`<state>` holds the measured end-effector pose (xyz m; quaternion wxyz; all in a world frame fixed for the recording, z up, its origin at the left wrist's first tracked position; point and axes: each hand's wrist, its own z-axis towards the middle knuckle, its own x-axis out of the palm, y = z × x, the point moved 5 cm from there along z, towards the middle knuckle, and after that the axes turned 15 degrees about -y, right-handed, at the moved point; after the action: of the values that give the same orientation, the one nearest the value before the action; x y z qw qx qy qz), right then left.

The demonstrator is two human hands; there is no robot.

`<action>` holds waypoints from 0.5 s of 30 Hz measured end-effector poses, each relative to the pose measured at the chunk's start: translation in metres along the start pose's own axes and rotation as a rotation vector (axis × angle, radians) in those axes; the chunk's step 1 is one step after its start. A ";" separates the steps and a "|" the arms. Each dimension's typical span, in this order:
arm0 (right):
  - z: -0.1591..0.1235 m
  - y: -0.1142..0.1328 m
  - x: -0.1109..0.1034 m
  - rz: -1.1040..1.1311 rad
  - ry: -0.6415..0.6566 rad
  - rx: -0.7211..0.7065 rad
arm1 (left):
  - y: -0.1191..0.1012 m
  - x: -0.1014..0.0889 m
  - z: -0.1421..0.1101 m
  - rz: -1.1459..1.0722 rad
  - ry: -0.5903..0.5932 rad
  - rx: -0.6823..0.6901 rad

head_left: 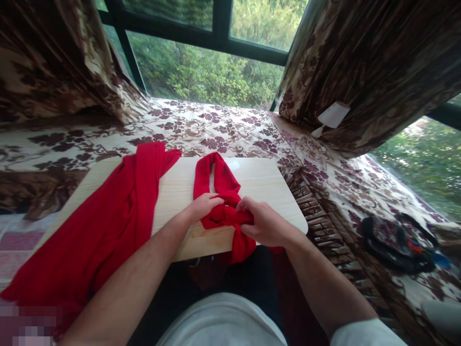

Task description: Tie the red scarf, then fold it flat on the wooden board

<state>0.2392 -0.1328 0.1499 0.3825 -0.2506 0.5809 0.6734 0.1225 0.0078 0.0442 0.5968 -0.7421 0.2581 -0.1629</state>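
A pale, wood-grained, flat tabletop with rounded corners (262, 180) carries 2 stretches of red cloth. On the left, a wide, loosely gathered drape of plain red fabric (118, 216) slants across the surface, its top end poking past the far edge and its lower end spilling over the side. Near the middle, a narrow folded strip of red fabric (203, 180) forms a loop (pale wood shows through its slim opening), while its bunched lower part reaches the near edge.

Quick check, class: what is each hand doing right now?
Left hand: closed, holding the looped red cloth.
Right hand: closed, gripping a bunched part of the same cloth.
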 end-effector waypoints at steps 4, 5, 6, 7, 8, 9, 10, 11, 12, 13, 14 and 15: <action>-0.024 0.012 0.027 -0.025 0.431 -0.076 | -0.008 -0.004 -0.001 0.268 0.117 0.146; -0.029 0.014 0.034 -0.029 0.492 -0.094 | -0.011 -0.004 -0.002 0.304 0.132 0.185; -0.033 0.016 0.040 -0.021 0.544 -0.116 | -0.013 -0.004 -0.004 0.323 0.139 0.226; -0.037 0.017 0.046 0.003 0.591 -0.139 | -0.016 -0.003 -0.005 0.322 0.135 0.266; -0.038 0.019 0.050 0.043 0.622 -0.160 | -0.019 -0.003 -0.007 0.307 0.120 0.303; -0.038 0.020 0.051 0.092 0.619 -0.171 | -0.022 -0.004 -0.008 0.282 0.082 0.336; -0.034 0.019 0.051 0.136 0.563 -0.166 | -0.026 -0.007 -0.009 0.257 0.010 0.370; -0.026 0.015 0.047 0.161 0.444 -0.140 | -0.028 -0.013 -0.009 0.244 -0.097 0.409; -0.016 0.007 0.040 0.161 0.269 -0.096 | -0.031 -0.020 -0.009 0.256 -0.230 0.455; -0.006 -0.002 0.032 0.139 0.066 -0.046 | -0.032 -0.027 -0.009 0.300 -0.358 0.506; 0.003 -0.013 0.024 0.106 -0.124 -0.005 | -0.032 -0.033 -0.008 0.377 -0.456 0.557; 0.011 -0.024 0.018 0.062 -0.277 0.021 | -0.030 -0.037 -0.006 0.481 -0.503 0.594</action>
<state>0.2497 -0.1171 0.1237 0.4407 -0.1333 0.5372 0.7067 0.0948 0.0289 0.0776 0.8488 -0.4742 0.2121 0.0984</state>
